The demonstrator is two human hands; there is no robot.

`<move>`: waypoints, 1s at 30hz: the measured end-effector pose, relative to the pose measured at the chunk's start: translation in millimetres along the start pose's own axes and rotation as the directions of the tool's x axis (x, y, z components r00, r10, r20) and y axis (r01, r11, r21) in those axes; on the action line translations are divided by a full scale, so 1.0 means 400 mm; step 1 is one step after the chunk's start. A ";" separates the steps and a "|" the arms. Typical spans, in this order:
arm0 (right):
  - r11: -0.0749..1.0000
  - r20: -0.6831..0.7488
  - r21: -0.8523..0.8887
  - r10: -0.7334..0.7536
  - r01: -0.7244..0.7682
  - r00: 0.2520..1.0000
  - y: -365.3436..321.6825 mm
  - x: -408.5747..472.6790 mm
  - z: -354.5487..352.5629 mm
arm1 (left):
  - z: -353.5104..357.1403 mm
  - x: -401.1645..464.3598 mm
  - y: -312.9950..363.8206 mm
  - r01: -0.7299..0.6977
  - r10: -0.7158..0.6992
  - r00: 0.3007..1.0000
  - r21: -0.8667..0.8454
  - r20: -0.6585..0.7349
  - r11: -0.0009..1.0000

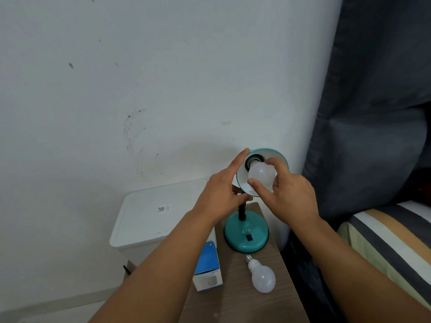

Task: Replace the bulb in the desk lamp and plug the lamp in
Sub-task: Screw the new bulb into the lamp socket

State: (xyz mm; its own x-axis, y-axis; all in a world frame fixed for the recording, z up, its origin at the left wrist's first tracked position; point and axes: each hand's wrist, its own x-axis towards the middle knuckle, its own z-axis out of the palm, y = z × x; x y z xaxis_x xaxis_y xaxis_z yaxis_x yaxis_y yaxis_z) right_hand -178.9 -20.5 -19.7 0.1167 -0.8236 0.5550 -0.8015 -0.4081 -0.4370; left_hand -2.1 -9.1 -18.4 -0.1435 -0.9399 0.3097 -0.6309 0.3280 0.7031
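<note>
Blue-white bulb box [207,270] beside teal lamp base [246,234] lettered "ATN"

Teal desk lamp [246,234] upright, white bulb [261,177] apparently at its socket; spare bulb [262,276] lies beside base.

— How's the light?
— Soft, dim, bluish. A faint shadow falls on the wall [163,89] behind the hands.
— Sharp?
— Slightly soft; the curtain [377,101] bows at the edge.
</note>
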 end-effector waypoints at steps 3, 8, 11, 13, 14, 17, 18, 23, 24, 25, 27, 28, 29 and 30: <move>0.995 0.026 0.035 0.091 -0.092 0.995 -0.001 0.004 0.000 | 0.003 0.000 -0.001 -0.001 0.001 1.000 -0.008 0.003 1.000; 0.994 0.052 0.107 0.007 -0.012 0.999 0.003 -0.007 0.005 | 0.000 0.000 0.000 -0.001 0.001 1.000 0.028 -0.010 1.000; 0.999 0.057 0.051 -0.006 0.003 0.998 0.008 -0.010 0.011 | 0.001 0.000 -0.004 -0.008 0.008 1.000 0.007 -0.002 1.000; 0.997 0.043 0.028 0.064 -0.066 0.997 0.011 -0.007 0.012 | 0.004 0.001 -0.005 -0.016 0.016 1.000 0.004 -0.002 1.000; 0.996 0.034 0.026 0.084 -0.085 0.996 0.012 -0.004 0.013 | 0.005 0.002 -0.006 -0.018 0.018 1.000 0.004 -0.003 1.000; 0.997 0.038 0.034 0.071 -0.072 0.997 0.007 -0.004 0.012 | 0.004 0.001 -0.005 -0.013 0.013 1.000 0.009 -0.004 1.000; 0.998 0.041 0.028 0.050 -0.051 0.998 0.006 -0.007 0.012 | 0.004 0.000 -0.004 -0.009 0.009 1.000 0.009 -0.003 1.000; 0.989 0.042 -0.086 0.122 -0.118 0.992 0.007 -0.005 0.008 | 0.002 -0.002 -0.002 -0.011 0.011 1.000 0.001 -0.008 1.000; 0.985 0.049 -0.103 0.144 -0.138 0.988 0.007 -0.004 0.006 | 0.002 -0.002 -0.001 -0.012 0.012 1.000 0.007 -0.010 1.000; 0.983 0.057 -0.110 0.155 -0.148 0.986 0.006 -0.003 0.001 | 0.002 -0.002 -0.001 -0.010 0.010 1.000 0.012 -0.010 1.000; 0.984 0.056 -0.104 0.149 -0.143 0.987 0.006 -0.007 -0.003 | 0.002 -0.002 0.001 -0.002 0.002 1.000 0.015 -0.003 1.000; 0.986 0.046 -0.099 0.140 -0.135 0.989 0.006 -0.010 -0.005 | 0.002 -0.002 0.001 0.001 -0.001 1.000 0.013 0.000 1.000; 0.988 0.039 -0.095 0.129 -0.125 0.991 0.007 -0.013 -0.006 | 0.002 -0.002 0.002 0.003 -0.003 1.000 0.012 0.002 1.000; 0.990 0.039 -0.089 0.116 -0.112 0.992 0.007 -0.017 -0.007 | 0.003 -0.002 0.002 0.004 -0.004 1.000 0.013 0.002 1.000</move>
State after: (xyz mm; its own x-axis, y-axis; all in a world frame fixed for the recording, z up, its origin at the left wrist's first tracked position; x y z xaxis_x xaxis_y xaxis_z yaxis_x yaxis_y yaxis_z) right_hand -183.5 -14.9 -22.5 0.0460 -0.8802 0.4724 -0.8588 -0.2764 -0.4314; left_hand -3.4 -8.1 -19.1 -0.1421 -0.9415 0.3057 -0.6415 0.3228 0.6959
